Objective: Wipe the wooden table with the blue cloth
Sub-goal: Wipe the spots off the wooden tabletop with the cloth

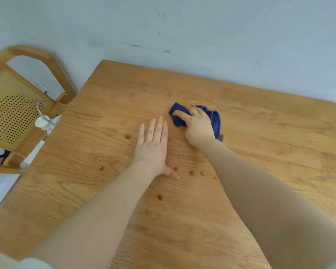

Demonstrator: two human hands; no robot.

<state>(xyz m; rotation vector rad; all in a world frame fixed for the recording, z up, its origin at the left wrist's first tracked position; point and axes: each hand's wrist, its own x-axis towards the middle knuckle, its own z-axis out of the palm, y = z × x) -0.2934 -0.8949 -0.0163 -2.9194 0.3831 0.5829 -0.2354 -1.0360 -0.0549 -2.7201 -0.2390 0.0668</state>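
Two hands on wooden table (260, 117); right hand (197, 126) grips blue cloth (214, 118); left hand (153, 141) flat, holding nothing

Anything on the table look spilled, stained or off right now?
Yes. Small brown spots dot the wooden table, near the left hand: one at, others around and. The right hand presses the blue cloth farther back, away from them.

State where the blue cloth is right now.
In the head view the cloth lies bunched on the table, right of centre towards the far edge, under the right hand, with the flat left hand beside it.
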